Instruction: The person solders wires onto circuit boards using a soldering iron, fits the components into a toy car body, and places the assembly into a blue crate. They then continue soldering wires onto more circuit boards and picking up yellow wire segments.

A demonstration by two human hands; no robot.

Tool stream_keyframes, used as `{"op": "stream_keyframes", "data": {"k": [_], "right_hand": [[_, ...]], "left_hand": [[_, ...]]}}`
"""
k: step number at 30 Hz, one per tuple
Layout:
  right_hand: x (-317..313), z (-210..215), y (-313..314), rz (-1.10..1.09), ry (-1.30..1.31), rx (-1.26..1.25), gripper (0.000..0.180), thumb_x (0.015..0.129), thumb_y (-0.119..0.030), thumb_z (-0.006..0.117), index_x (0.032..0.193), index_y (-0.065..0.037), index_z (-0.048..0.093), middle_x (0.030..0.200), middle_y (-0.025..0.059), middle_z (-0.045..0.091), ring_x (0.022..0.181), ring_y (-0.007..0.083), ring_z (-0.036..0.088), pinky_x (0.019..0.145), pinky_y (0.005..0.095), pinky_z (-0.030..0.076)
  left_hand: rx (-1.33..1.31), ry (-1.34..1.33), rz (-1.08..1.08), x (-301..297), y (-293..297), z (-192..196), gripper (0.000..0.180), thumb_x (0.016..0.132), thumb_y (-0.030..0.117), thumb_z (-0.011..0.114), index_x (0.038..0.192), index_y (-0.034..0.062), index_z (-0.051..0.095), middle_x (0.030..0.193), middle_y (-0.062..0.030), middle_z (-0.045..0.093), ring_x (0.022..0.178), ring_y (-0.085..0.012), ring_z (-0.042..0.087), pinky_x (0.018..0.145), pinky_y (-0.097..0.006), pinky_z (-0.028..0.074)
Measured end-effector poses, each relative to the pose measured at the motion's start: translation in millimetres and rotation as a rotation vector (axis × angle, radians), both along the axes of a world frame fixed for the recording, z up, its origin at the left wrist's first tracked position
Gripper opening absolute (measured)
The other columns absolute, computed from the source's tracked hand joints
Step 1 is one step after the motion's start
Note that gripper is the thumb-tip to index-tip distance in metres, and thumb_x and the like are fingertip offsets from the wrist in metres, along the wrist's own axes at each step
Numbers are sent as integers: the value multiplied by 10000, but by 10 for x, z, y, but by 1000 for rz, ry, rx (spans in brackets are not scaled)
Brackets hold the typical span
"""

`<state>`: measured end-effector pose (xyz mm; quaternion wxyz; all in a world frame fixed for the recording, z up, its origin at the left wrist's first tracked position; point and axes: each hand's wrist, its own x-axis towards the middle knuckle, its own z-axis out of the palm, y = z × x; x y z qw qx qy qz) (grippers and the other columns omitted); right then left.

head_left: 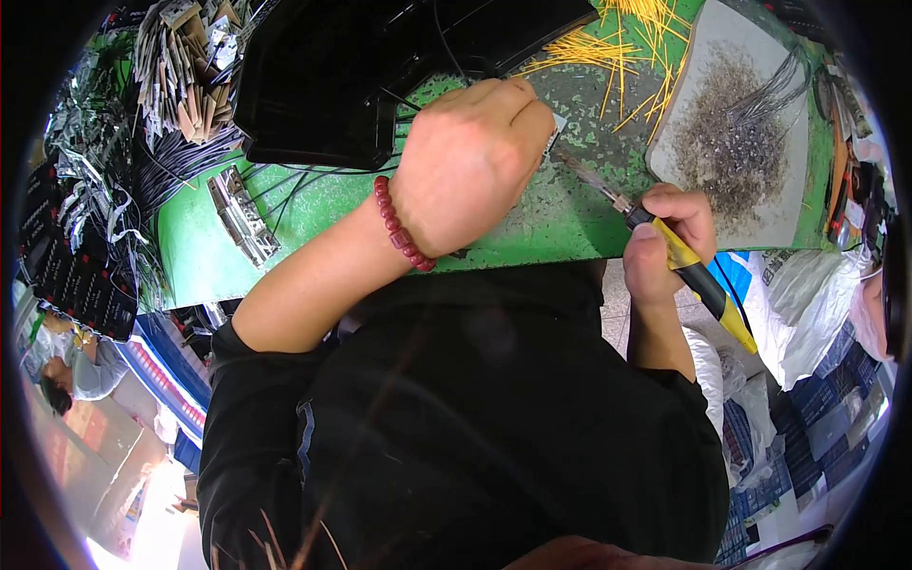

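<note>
My right hand is closed around the yellow and black handle of a soldering iron. Its metal tip points up and left, toward my left hand. That hand, with a red bead bracelet on the wrist, is bent over with its back facing up. Its fingers curl under and are mostly hidden. A small pale edge of something shows beside its knuckles, too little to name. Dark thin wires run over the green bench to the left of this hand.
A black plastic housing stands behind my left hand. Yellow wires lie at the back. A grey board with dark debris is at the right. Metal strips lie left, near bundled wires and stacked brown pieces.
</note>
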<state>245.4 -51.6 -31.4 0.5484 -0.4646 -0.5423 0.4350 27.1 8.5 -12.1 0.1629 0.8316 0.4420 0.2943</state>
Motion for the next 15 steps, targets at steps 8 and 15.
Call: {"op": "stream_keyframes", "data": {"k": [8,15], "right_hand": [[-3,2,13,9,-46,11,281,810,-183,722,925,-3,539,743,19,515,622,60,409,554,219,312],[-5,8,10,53,-58,8,240,801,-135,706,918,-1,545,804,55,557,650,74,458,583,221,358]], "left_hand": [[-10,0,-16,-19,2,-1,131,702,-7,691,788,32,601,833,-90,603,729,-282,618,637,-355,512],[-9,26,-20,-19,-11,17,137,698,-8,692,794,29,601,844,-90,605,738,-282,621,640,-358,513]]}}
